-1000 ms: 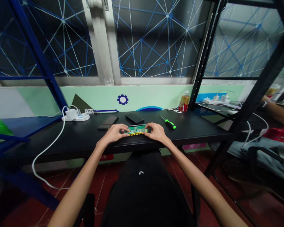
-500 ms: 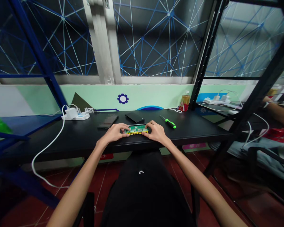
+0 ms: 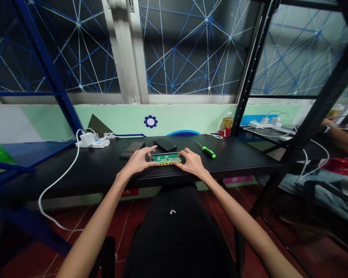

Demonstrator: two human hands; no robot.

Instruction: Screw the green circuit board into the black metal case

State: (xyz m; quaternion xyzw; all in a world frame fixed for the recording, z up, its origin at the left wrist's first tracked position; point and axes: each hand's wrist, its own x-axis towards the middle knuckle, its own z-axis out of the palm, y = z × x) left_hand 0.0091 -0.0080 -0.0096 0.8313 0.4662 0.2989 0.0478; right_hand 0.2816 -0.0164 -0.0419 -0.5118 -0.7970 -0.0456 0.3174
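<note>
A green circuit board (image 3: pixel 167 158) with a row of yellow connectors along its near side lies at the front of the black desk. My right hand (image 3: pixel 190 161) grips the board's right end, thumb on the near side and fingers on the far side. At the left end, my left hand (image 3: pixel 139 160) is spread, its thumb by the near left corner and its forefinger raised clear of the board. Behind the board lies a flat black cover-like piece (image 3: pixel 165 144). A screwdriver with a bright green handle (image 3: pixel 208 151) rests to the right of my right hand.
A dark phone-like slab (image 3: pixel 132 149) lies behind my left hand. A white power strip (image 3: pixel 94 142) with a cable stands at the back left of the desk (image 3: pixel 84 170). A drink bottle (image 3: pixel 226 125) is at the back right. Another person's arm (image 3: pixel 340 141) shows at far right.
The fingers of my left hand have lifted off the board's left end and spread apart. My right hand and the board have stayed nearly in place.
</note>
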